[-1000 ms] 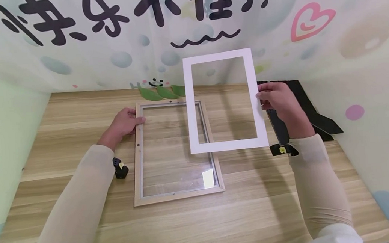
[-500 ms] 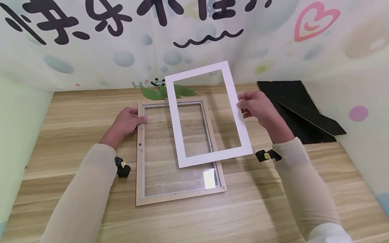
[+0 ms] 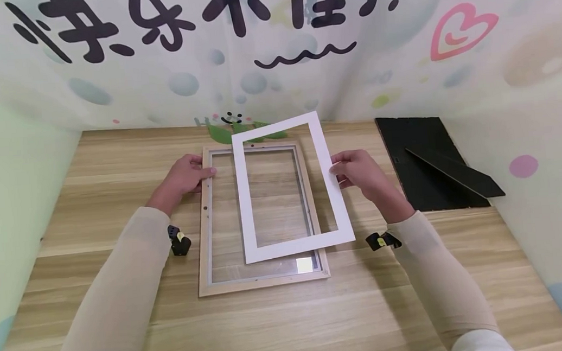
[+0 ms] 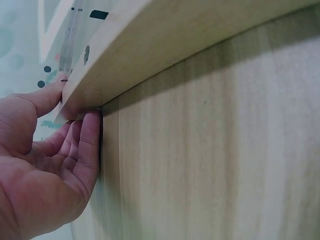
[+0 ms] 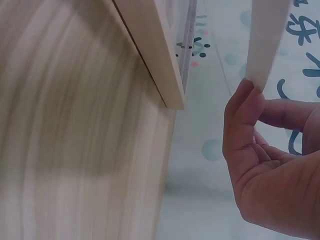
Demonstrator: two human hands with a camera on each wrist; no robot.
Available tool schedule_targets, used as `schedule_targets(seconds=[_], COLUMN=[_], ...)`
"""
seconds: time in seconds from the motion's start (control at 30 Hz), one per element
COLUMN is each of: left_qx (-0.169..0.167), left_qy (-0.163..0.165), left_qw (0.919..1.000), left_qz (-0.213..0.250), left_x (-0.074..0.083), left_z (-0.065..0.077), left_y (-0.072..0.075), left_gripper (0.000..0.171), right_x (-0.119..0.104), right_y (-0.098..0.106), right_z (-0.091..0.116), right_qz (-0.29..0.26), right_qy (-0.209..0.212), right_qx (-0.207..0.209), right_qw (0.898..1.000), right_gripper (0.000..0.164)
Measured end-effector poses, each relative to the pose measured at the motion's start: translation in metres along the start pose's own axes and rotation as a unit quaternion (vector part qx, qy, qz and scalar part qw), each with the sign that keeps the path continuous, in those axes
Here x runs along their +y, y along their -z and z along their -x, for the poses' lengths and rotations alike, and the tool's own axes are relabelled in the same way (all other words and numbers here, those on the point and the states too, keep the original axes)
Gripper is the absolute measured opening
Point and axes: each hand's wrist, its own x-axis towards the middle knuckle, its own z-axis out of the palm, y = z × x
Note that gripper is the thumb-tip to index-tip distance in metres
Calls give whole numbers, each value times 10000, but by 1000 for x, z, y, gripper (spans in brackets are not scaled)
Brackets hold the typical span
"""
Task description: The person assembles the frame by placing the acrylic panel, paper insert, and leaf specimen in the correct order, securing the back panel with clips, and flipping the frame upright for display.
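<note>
A wooden picture frame [image 3: 201, 246] with a clear pane lies on the table. My left hand [image 3: 181, 177] grips its left side near the far corner, thumb over the top edge; the left wrist view shows the fingers of this hand [image 4: 55, 155] against the outer side. My right hand [image 3: 356, 171] pinches the right edge of a white photo mat [image 3: 293, 246] between thumb and fingers. The mat is held tilted above the frame, overlapping its right part in the head view. In the right wrist view the mat's edge [image 5: 265, 45] stands apart from the frame's wooden side [image 5: 155, 55].
A black backing board [image 3: 418, 182] with a fold-out stand [image 3: 457, 171] lies at the table's back right. Behind the frame, green leaves [image 3: 220, 134] show by the printed backdrop [image 3: 148, 98]. Side walls bound the wooden table [image 3: 272, 328] left and right.
My right hand has brought the white mat leftward and down, from right of the frame to over it, uncovering more of the black board. The left hand keeps its grip on the frame.
</note>
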Motion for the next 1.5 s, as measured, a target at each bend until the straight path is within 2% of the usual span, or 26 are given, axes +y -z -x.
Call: schedule_targets(seconds=[0.27, 0.5, 0.83, 1.23, 1.5], left_qx=[-153, -167, -207, -200, -172], left_qy=[74, 99, 116, 95, 105], left_qw=[9998, 9994, 9990, 9986, 9989], left_qz=[119, 272, 374, 477, 428], left_x=[1, -2, -4, -3, -3], left_z=[2, -3, -1, -4, -3], left_y=[2, 3, 3, 0, 3], left_gripper=[64, 63, 59, 57, 58], right_x=[2, 2, 8, 13, 20], right_y=[-13, -26, -44, -55, -59], right_z=[3, 7, 5, 7, 4], right_qz=[-135, -277, -644, -762, -792], right_qy=[-108, -175, -280, -526, -490], right_qx=[-233, -445, -669, -706, -688], right_qw=[9996, 9985, 9953, 9932, 9933], right_gripper=[27, 27, 28, 25, 29])
